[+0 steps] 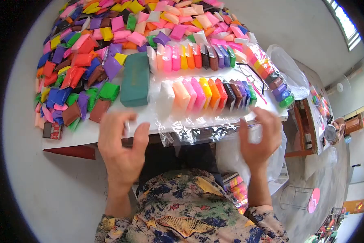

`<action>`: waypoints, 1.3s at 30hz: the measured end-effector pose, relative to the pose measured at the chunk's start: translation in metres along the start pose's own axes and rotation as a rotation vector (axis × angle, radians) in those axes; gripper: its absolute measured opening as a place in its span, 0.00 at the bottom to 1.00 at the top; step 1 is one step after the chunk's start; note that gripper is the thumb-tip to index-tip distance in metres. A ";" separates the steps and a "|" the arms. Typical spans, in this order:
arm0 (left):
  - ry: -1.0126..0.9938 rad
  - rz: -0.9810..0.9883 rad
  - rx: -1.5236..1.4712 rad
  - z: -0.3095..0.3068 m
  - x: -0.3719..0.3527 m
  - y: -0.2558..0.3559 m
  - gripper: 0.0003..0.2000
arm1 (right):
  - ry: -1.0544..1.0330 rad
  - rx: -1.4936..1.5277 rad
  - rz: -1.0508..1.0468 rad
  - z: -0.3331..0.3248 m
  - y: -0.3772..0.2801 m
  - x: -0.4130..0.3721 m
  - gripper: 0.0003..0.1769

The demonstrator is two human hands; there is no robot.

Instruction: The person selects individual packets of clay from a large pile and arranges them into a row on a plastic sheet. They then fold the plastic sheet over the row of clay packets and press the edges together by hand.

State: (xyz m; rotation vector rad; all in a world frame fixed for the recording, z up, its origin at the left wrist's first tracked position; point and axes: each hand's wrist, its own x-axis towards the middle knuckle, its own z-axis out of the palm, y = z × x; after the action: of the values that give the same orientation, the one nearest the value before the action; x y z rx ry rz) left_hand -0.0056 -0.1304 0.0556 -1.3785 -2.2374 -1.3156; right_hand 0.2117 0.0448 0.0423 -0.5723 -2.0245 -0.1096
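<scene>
My left hand [123, 148] hovers at the table's front edge, thumb and fingers apart and nothing held. Across from it, my right hand [261, 137] is also open, its fingers curved near the right end of a clear plastic bag [182, 135]. A row of small coloured packets [208, 95] runs through the bag from white to green, and its loose film hangs over the edge. Behind it lies a second wrapped row of packets [190, 57] in similar colours. A dark green case [135, 79] is left of both rows.
Loose coloured packets [82, 60] are heaped over the left and back of the table. Black-framed glasses [252, 77] and another wrapped row [273, 81] lie at the right. A small dark box [53, 131] sits at the front left corner. A pink stool [314, 200] stands on the floor.
</scene>
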 end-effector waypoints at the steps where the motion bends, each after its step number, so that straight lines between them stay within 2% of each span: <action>1: 0.026 0.198 0.023 0.002 0.016 -0.004 0.17 | -0.006 -0.029 0.027 -0.009 0.021 0.008 0.25; 3: -0.070 0.353 0.030 0.014 0.040 -0.005 0.30 | -0.096 0.070 0.164 -0.016 0.054 0.020 0.36; 4: -0.137 0.384 0.018 0.023 0.048 -0.004 0.33 | -0.190 0.113 0.243 -0.015 0.071 0.020 0.49; 6: -0.272 0.452 0.001 0.044 0.057 -0.003 0.39 | -0.290 0.269 0.252 -0.002 0.089 0.018 0.54; 8: -0.315 0.506 0.090 0.060 0.060 0.002 0.42 | -0.387 0.460 0.304 0.016 0.101 0.009 0.61; 9: -0.337 0.530 0.135 0.066 0.060 0.004 0.44 | -0.426 0.457 0.346 0.019 0.098 0.010 0.61; 11: -0.333 0.526 0.165 0.075 0.058 0.004 0.42 | -0.369 0.482 0.353 0.033 0.094 0.004 0.57; 17: -0.301 0.550 0.248 0.090 0.048 -0.008 0.34 | -0.259 0.315 0.395 0.048 0.079 -0.006 0.49; 21: -0.352 0.552 0.220 0.076 0.061 0.006 0.35 | -0.285 0.340 0.372 0.042 0.081 -0.002 0.51; 26: -0.449 0.597 0.096 0.084 0.083 0.022 0.40 | -0.381 0.372 0.338 0.026 0.109 0.010 0.62; 29: -0.577 0.591 0.020 0.101 0.091 0.041 0.43 | -0.460 0.534 0.369 0.031 0.111 0.016 0.62; 31: -0.631 0.587 0.012 0.113 0.098 0.045 0.44 | -0.470 0.518 0.370 0.037 0.109 0.017 0.59; 35: -0.611 0.594 0.042 0.131 0.098 0.034 0.42 | -0.434 0.411 0.352 0.044 0.106 0.014 0.52; 39: -0.529 0.657 0.094 0.134 0.091 0.033 0.39 | -0.392 0.358 0.365 0.054 0.104 0.009 0.51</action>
State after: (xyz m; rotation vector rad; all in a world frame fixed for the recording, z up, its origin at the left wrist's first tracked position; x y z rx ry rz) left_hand 0.0066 0.0345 0.0483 -2.3483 -1.7785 -0.6630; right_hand 0.2106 0.1565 0.0063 -0.7624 -2.2019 0.6146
